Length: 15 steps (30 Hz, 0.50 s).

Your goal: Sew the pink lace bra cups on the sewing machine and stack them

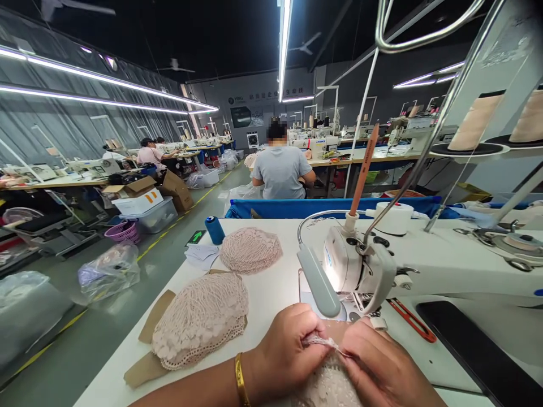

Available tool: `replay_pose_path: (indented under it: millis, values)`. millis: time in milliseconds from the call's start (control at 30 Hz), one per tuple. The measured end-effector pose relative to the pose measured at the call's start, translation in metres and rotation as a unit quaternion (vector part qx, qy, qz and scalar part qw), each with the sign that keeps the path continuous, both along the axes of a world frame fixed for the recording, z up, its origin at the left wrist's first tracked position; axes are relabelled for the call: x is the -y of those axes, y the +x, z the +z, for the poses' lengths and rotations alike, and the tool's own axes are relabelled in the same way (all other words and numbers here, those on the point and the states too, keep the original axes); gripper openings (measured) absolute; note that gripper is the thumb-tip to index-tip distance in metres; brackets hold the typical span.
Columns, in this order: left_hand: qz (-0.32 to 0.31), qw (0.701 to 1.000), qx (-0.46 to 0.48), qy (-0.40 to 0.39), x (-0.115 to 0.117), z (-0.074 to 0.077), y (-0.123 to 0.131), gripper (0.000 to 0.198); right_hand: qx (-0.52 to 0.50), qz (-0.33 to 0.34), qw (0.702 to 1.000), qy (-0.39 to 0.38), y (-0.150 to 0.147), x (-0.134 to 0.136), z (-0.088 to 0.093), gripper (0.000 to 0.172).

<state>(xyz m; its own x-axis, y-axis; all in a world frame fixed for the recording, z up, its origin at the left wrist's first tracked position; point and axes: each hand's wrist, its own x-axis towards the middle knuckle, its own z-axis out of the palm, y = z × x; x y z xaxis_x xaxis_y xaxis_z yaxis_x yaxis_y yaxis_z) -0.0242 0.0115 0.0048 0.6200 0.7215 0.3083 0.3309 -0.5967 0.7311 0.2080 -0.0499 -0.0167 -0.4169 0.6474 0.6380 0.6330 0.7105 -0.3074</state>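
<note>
Lace piece [333, 385], pale, one: gathered top edge gripped between the fingers of both hands, the remainder spreading below them toward the wearer; whether its lower part rests on the counter [269, 297] cannot be told. Left hand [288, 342], bare: fingers narrow, curled, thumb and forefinger pinching the bunched edge, which shows in the gap beneath the knuckles. Right hand [377, 359], bare: fingers likewise narrow, the same edge nipped at their tips, just beside the left fingers. Bracelet [241, 380], yellow, on the left wrist, behind the fingers. Sewing machine [445, 271], white: needle end just beyond the fingers, arm running off to their right. Lamp [320, 282], grey, bent neck: directly beyond the left fingers. Orange tool [411, 320], slim: right of and beyond the right fingers. Black flat object [479, 347]: farther right of the fingers. Near lace pile [203, 316], pale: left of the fingers, apart from them, lying on brown sheets [146, 370]. Far lace pile [250, 249], pinkish: beyond the near one, well left of the fingers. Thread spool [215, 230], blue, upright: beside the far pile, well away from the fingers. White papers [201, 257]: before the spool, likewise far left of the fingers. Seated person [282, 172], grey shirt, back turned: well beyond the fingers, past the counter's far edge.
</note>
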Motion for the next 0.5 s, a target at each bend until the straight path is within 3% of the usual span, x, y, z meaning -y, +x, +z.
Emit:
replay_pose_path:
  millis: [100, 267, 400, 500]
  values:
    - [-0.031, 0.994, -0.017, 0.103, 0.001, -0.002, -0.003, 0.008, -0.004, 0.018, 1.000, -0.011, 0.001, 0.003, -0.003, 0.015]
    - [-0.060, 0.968, 0.047, 0.239, 0.003, 0.004, -0.002, 0.013, -0.037, 0.003, 0.999, -0.029, -0.002, 0.007, -0.004, 0.019]
    - [-0.046, 0.962, 0.058, 0.263, 0.005, 0.005, -0.001, 0.013, -0.053, 0.010, 0.998, 0.012, -0.007, 0.006, 0.002, 0.013]
    - [-0.060, 0.973, 0.054, 0.214, 0.006, 0.004, -0.001, 0.006, -0.053, 0.020, 0.996, 0.066, -0.009, 0.004, 0.012, 0.013]
